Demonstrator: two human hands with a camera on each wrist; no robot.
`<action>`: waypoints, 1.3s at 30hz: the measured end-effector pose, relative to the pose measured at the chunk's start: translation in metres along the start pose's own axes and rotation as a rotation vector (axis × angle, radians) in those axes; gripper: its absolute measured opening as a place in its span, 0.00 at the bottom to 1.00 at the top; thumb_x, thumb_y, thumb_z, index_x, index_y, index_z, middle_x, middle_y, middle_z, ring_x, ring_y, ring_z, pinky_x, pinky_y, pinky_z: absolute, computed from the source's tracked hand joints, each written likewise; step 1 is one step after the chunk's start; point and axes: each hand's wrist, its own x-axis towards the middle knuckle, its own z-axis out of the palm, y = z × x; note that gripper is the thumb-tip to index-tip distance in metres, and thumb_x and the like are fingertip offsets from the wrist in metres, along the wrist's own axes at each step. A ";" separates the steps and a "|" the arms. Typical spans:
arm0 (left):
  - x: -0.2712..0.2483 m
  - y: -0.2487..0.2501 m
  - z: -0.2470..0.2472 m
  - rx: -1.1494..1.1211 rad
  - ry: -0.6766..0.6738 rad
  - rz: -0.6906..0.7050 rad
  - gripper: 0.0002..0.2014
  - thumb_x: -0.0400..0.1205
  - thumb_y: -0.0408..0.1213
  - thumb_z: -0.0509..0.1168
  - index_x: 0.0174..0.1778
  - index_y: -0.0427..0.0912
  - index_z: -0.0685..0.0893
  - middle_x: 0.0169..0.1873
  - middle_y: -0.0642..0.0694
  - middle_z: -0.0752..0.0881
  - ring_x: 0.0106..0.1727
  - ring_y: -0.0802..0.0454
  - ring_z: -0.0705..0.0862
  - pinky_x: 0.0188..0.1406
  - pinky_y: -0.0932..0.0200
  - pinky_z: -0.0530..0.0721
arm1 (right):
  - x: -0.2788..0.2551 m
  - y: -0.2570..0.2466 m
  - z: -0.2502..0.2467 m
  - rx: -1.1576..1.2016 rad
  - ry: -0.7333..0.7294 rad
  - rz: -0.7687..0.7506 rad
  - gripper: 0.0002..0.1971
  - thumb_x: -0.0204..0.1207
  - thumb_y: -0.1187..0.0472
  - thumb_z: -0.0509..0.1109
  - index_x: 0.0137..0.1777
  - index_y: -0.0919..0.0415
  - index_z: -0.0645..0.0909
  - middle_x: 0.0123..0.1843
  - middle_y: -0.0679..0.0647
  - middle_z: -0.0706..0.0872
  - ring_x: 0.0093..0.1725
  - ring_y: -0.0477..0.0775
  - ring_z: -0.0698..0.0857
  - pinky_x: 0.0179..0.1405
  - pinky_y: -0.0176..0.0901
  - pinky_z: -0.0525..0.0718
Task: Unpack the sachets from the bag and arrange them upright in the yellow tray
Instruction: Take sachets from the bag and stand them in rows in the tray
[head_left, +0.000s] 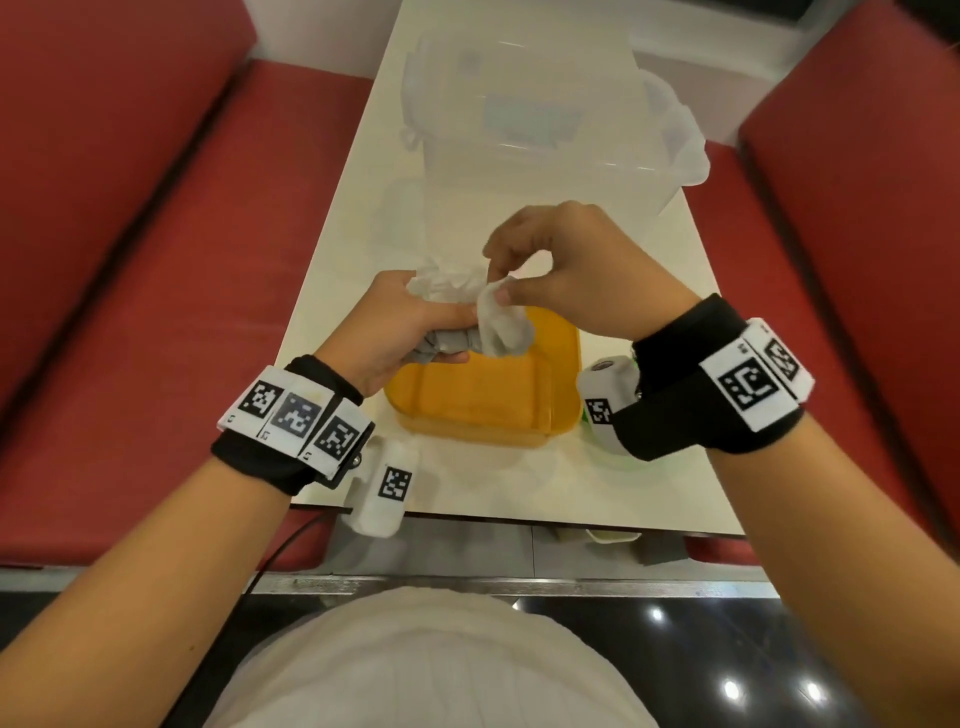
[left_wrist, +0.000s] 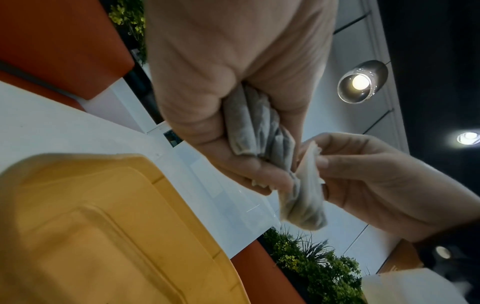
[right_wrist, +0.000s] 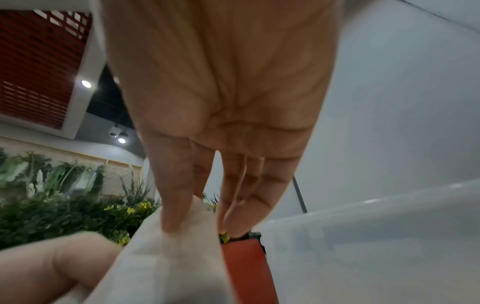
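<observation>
A crumpled white and grey bag (head_left: 452, 291) hangs above the far edge of the yellow tray (head_left: 483, 400). My left hand (head_left: 441, 338) grips the bag's twisted grey part, with the fingers curled round it (left_wrist: 259, 127). My right hand (head_left: 501, 293) pinches a white flap of the bag (right_wrist: 176, 257) between thumb and index finger, right beside the left hand. In the left wrist view the yellow tray (left_wrist: 91, 226) lies below the left hand (left_wrist: 221, 82) and looks bare inside. No sachet shows in any view.
A large clear plastic box (head_left: 545, 130) stands on the white table (head_left: 467, 483) beyond the hands. Red benches (head_left: 130, 234) run along both sides. The tray sits near the table's front edge.
</observation>
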 end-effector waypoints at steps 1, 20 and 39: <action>-0.002 0.001 0.000 0.023 -0.029 0.015 0.09 0.76 0.35 0.75 0.45 0.33 0.87 0.31 0.40 0.85 0.31 0.50 0.81 0.36 0.57 0.85 | 0.002 0.002 0.005 -0.001 -0.002 0.003 0.02 0.72 0.63 0.76 0.42 0.59 0.89 0.47 0.53 0.90 0.46 0.50 0.86 0.52 0.47 0.83; 0.004 -0.045 -0.056 0.361 0.323 -0.129 0.11 0.70 0.37 0.80 0.36 0.39 0.84 0.34 0.44 0.85 0.37 0.50 0.86 0.34 0.55 0.90 | 0.066 0.033 0.078 -0.154 -0.208 0.277 0.04 0.71 0.63 0.78 0.42 0.61 0.85 0.39 0.53 0.83 0.41 0.53 0.81 0.37 0.39 0.75; -0.003 -0.057 -0.048 0.242 0.332 -0.199 0.07 0.71 0.29 0.77 0.35 0.37 0.84 0.30 0.42 0.83 0.32 0.49 0.81 0.31 0.57 0.87 | 0.087 0.033 0.111 -0.449 -0.110 0.272 0.08 0.75 0.72 0.64 0.50 0.66 0.83 0.47 0.64 0.84 0.38 0.62 0.79 0.38 0.46 0.80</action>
